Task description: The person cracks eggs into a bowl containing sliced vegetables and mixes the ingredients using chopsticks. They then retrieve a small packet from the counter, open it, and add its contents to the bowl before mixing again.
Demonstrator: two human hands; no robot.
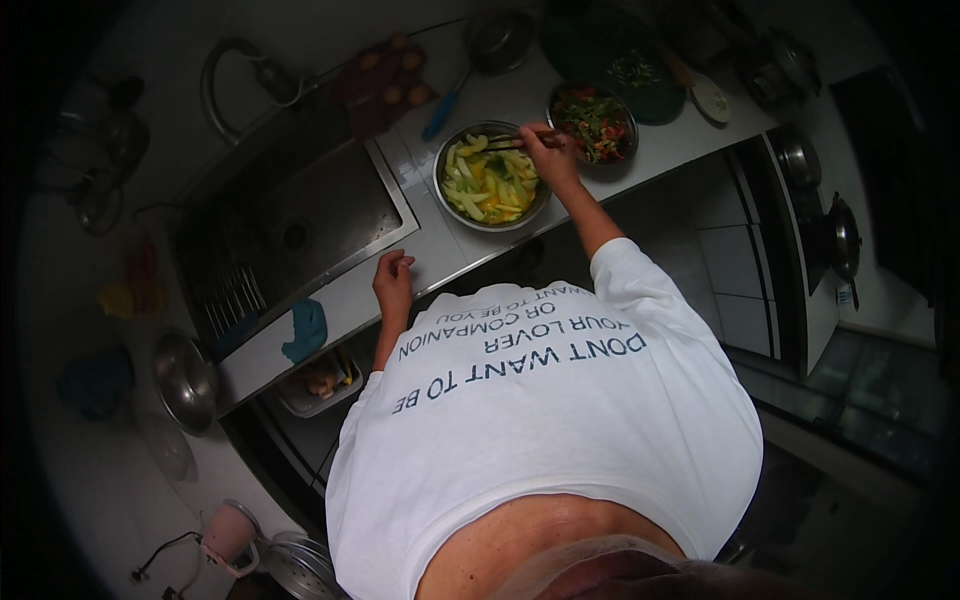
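My right hand (553, 159) grips dark chopsticks (504, 142), whose tips reach into a round metal bowl (436, 174). Pale green vegetable slices (469, 196) fill that bowl, with a yellow liquid like beaten egg (501, 206) among them. Just right of it stands a second metal bowl (634, 142) holding chopped red and green vegetables (592, 124), partly behind my right hand. My left hand (393, 279) is at the counter's front edge near the sink corner, fingers loosely curled, holding nothing.
A steel sink (330, 199) with a curved faucet (212, 90) lies to the left. A blue cloth (306, 330) hangs over the counter edge. Behind the bowls are a blue-handled pan (499, 41), several eggs (394, 94) and a green cutting board (664, 105). A small white dish (709, 99) sits further right.
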